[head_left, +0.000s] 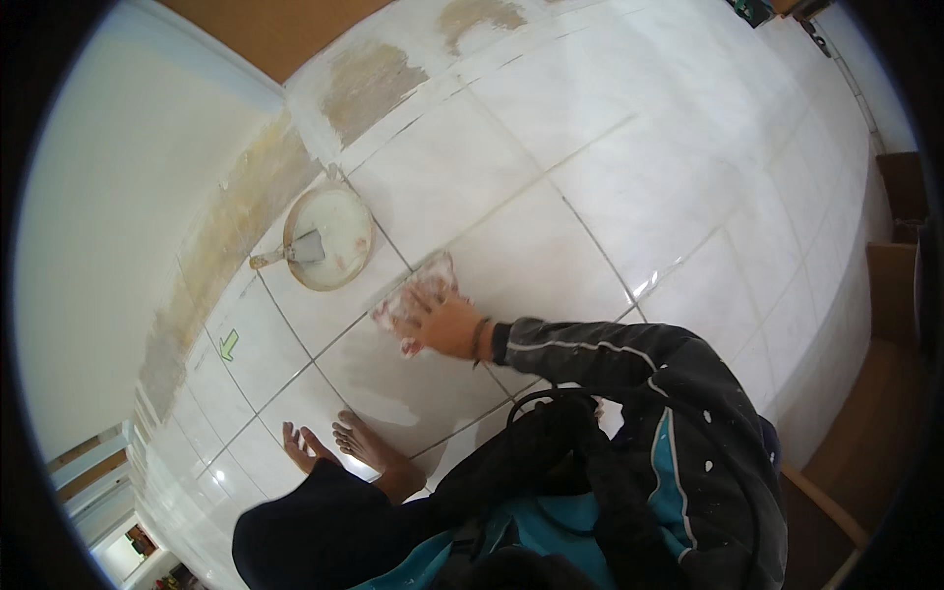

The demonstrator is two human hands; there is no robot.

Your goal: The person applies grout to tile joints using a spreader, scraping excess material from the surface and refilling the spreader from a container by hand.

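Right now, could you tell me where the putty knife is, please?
In the head view the putty knife lies in the round pan on the tiled floor, upper left by the wall, beyond the hand pressing a cloth.

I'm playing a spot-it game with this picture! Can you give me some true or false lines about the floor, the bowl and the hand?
1. One hand presses a rag flat on the tile floor. True.
2. The bowl is upside down. False: it sits upright, open side up.
3. A scraper lies in the bowl with its handle poking over the rim. True.
4. The person wears shoes. False: a bare foot rests on the tiles.
5. The rag lies inside the bowl. False: it is on the floor beside the bowl, apart from it.
6. A dark band circles the wrist of the hand on the rag. True.
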